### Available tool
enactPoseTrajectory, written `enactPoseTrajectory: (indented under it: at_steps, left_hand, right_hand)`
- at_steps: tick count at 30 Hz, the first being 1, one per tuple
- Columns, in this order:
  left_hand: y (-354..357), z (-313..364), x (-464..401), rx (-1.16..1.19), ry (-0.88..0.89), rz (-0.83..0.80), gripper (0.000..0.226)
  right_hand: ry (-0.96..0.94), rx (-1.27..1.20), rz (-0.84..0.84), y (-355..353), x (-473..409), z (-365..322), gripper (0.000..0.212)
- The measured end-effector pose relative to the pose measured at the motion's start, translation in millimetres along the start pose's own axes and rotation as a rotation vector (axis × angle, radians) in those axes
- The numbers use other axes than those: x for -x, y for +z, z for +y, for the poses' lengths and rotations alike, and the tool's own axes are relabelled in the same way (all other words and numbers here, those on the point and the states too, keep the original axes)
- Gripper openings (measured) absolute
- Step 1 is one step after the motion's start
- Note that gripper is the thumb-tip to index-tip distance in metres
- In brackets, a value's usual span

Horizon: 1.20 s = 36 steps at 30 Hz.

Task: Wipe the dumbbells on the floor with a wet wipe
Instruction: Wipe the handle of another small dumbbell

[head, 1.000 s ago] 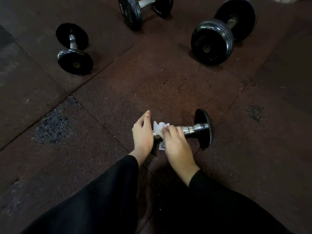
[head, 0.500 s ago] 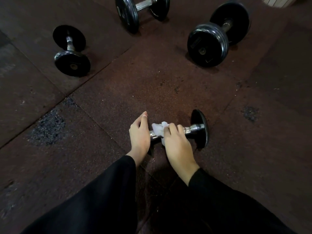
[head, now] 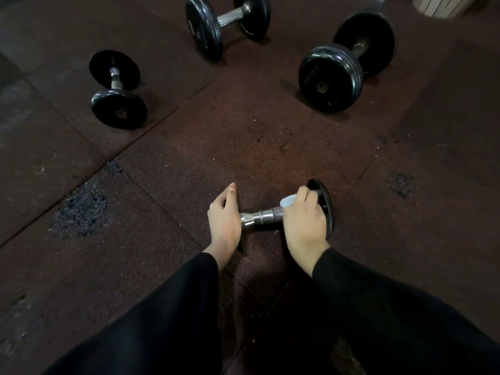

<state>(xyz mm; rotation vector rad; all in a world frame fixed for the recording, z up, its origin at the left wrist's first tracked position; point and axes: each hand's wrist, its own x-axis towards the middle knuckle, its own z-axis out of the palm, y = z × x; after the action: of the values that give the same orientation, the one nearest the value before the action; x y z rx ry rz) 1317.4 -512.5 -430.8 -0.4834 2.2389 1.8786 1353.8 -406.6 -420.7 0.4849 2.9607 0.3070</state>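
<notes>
This looks like a gym's free-weight area — the floor (head: 243,136) is laid in dark, speckled rubber tiles with visible seams and a few worn, crumbled patches. Black-plated dumbbells with metal handles lie about on it: a small one (head: 117,89) far left, a larger one (head: 227,23) at the far middle, a thick one (head: 345,60) far right — and another (head: 270,215) near.

The single head-worn wide-angle view looks forward and steeply down from above the person's arms at the dark rubber floor (head: 243,147), close over the left hand (head: 224,220) and right hand (head: 304,220) at lower centre, its far edge reaching three dumbbells beyond.
</notes>
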Motion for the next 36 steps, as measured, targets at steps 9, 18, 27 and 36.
enactPoseTrajectory:
  at_steps: [9,18,27,36]
  left_hand:
    - [0,-3,1,-0.014,0.015,-0.001,0.037]
    - [1,-1,-3,0.005,-0.018,0.012,0.037]
    - [0,0,2,0.001,-0.023,0.006,0.037]
    - [-2,2,2,0.004,-0.046,-0.003,0.035]
  right_hand:
    - [-0.016,0.274,-0.162,-2,-6,-8,0.031]
    - [0.099,0.063,-0.175,-6,-1,-3,0.021]
    - [-0.27,-0.278,-0.038,-11,14,-25,0.027]
    - [-0.467,-0.236,0.061,5,18,-38,0.029]
